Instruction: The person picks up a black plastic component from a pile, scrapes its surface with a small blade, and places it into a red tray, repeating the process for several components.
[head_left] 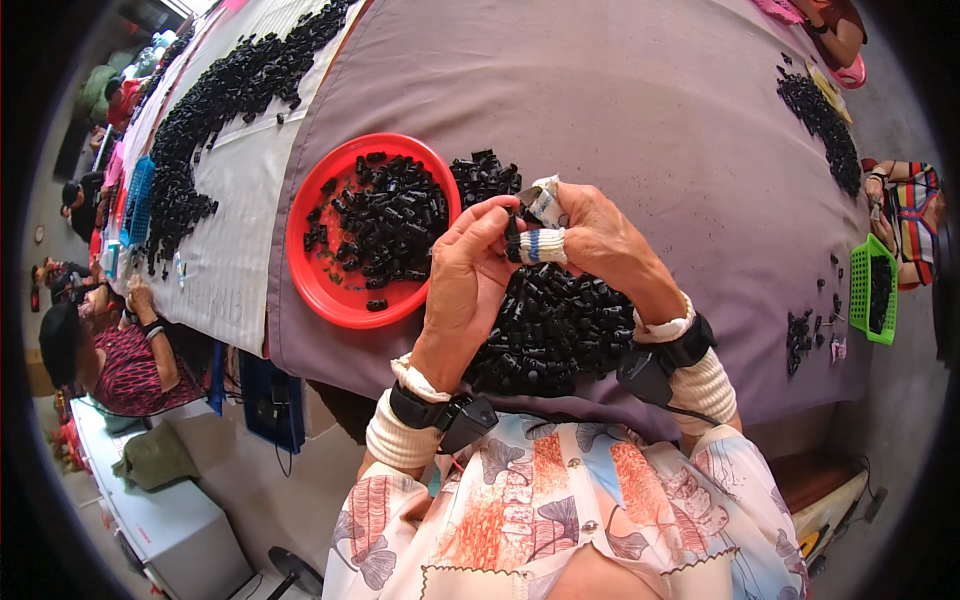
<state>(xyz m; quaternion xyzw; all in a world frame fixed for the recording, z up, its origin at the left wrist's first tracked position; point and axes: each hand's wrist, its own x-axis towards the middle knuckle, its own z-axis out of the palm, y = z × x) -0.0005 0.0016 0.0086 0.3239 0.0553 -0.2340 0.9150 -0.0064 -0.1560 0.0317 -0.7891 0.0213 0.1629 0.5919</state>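
My left hand (pixel 467 275) is closed, its fingertips pinching a small black plastic part (pixel 513 222). Against that part is my right hand (pixel 600 235), with white knitted covers on thumb and finger, one striped blue. It grips what looks like a small metal blade (pixel 529 197), mostly hidden by the fingers. Under both hands a heap of black plastic parts (pixel 555 330) lies on the cloth. Left of them stands a round red basin (pixel 300 255), holding many more of these parts and some tiny scraps.
A mauve cloth (pixel 660 110) covers the table. Across a pale cloth (pixel 235 260) at the left runs a long pile of black parts (pixel 215 110), with people seated beyond. At right are a green basket (pixel 860 290), another pile (pixel 825 130) and co-workers.
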